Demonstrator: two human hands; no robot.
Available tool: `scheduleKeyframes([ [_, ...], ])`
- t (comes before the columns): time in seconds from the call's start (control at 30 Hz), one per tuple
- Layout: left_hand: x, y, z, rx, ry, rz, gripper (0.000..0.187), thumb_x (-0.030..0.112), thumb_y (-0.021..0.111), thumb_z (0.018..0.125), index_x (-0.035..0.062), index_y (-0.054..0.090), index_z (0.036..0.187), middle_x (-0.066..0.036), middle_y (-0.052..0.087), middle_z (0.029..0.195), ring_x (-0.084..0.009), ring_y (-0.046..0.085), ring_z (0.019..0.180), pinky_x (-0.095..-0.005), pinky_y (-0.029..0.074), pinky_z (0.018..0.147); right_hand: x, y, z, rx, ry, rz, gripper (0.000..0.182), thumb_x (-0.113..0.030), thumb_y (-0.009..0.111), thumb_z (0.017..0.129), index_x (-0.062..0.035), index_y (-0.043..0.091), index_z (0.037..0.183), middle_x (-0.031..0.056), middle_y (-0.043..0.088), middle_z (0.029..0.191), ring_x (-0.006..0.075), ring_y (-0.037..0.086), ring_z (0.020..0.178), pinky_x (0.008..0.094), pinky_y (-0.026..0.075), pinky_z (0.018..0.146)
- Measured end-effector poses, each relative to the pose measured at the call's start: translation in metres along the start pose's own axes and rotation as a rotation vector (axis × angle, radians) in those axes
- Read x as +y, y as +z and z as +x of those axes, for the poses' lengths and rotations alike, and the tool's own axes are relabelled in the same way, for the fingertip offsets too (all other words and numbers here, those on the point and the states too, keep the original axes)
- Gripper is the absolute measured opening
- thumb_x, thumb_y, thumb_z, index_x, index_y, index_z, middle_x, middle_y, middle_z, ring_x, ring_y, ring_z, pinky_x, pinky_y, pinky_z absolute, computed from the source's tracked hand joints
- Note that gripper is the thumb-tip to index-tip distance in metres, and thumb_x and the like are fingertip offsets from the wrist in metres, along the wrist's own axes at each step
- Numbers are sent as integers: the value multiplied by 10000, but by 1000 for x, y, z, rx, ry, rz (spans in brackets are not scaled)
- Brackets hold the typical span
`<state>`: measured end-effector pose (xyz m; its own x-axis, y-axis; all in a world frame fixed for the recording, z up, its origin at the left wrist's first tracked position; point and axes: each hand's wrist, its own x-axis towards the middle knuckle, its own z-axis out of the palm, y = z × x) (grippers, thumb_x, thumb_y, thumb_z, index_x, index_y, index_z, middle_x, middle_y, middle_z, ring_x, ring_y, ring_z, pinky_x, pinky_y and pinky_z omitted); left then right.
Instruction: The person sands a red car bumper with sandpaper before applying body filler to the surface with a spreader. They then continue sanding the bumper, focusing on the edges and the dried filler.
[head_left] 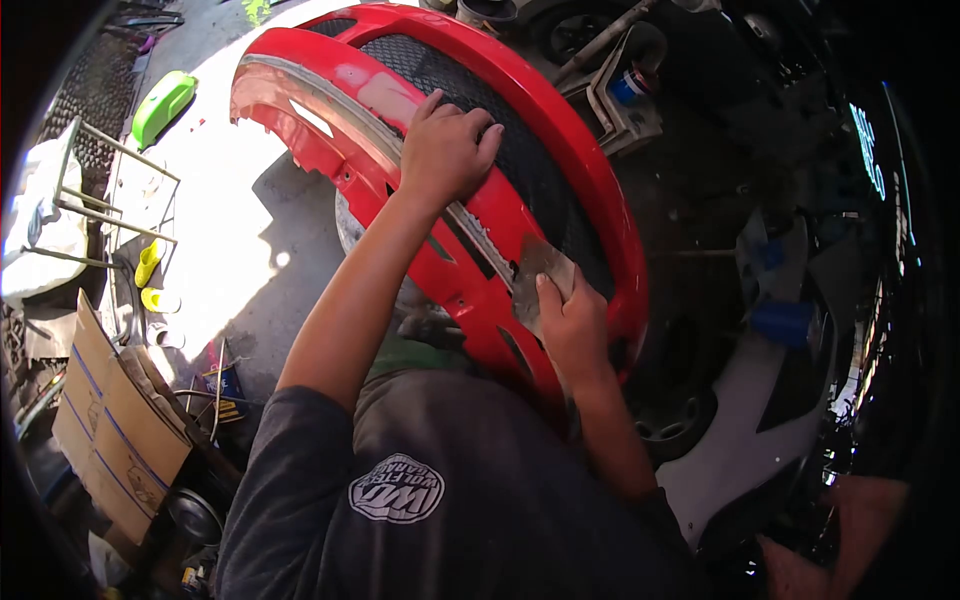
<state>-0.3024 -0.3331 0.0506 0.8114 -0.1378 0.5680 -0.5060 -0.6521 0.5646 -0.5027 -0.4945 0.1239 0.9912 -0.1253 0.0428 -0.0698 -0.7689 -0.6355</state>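
A red car bumper [500, 205] with a black mesh grille [480, 125] lies in front of me. Along its near side runs a rough greyish strip [335, 88], and a pale sanded-looking patch [388, 98] shows further up. My left hand [447, 152] grips the bumper's middle bar, its fingers bent over the red surface. Between the thumb and fingers of my right hand [574, 325] is a thin, flat grey-brown putty spreader [548, 272]. The spreader's blade lies against the bumper beside the rough strip. The fingers behind it are partly hidden.
On the left are a metal frame [120, 190], a green container [163, 108], yellow slippers [150, 262] and a cardboard sheet [115, 425]. A pale panel [725, 440] and a blue container [785, 323] stand at the right. A blue can [630, 87] sits behind the bumper.
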Motion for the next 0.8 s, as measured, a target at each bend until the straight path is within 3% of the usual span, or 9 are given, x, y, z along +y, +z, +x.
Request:
scheduleKeyframes([
  [0.5, -3, 2, 0, 4, -4, -5, 248, 312, 609, 927, 103, 735, 883, -110, 675, 748, -264, 671, 864, -464, 393, 1125, 17, -6, -21, 17, -73, -46, 213, -156, 593, 977, 42, 612, 1055, 304, 662, 880, 493, 651, 862, 522, 524, 701],
  [0.7, 0, -1, 0, -35, -11, 17, 251, 314, 604, 939, 109, 747, 917, -108, 690, 778, -260, 673, 892, -449, 384, 1136, -15, 14, 10, -120, -110, -142, 189, -151, 584, 968, 32, 610, 1012, 292, 662, 888, 482, 654, 855, 528, 520, 728],
  [0.8, -1, 0, -1, -10, -26, 1, 251, 315, 605, 937, 108, 744, 910, -107, 694, 782, -259, 674, 891, -449, 390, 1132, -7, -7, 0, -131, -77, -154, 187, -145, 579, 963, 34, 609, 1006, 283, 661, 874, 478, 653, 839, 538, 513, 725],
])
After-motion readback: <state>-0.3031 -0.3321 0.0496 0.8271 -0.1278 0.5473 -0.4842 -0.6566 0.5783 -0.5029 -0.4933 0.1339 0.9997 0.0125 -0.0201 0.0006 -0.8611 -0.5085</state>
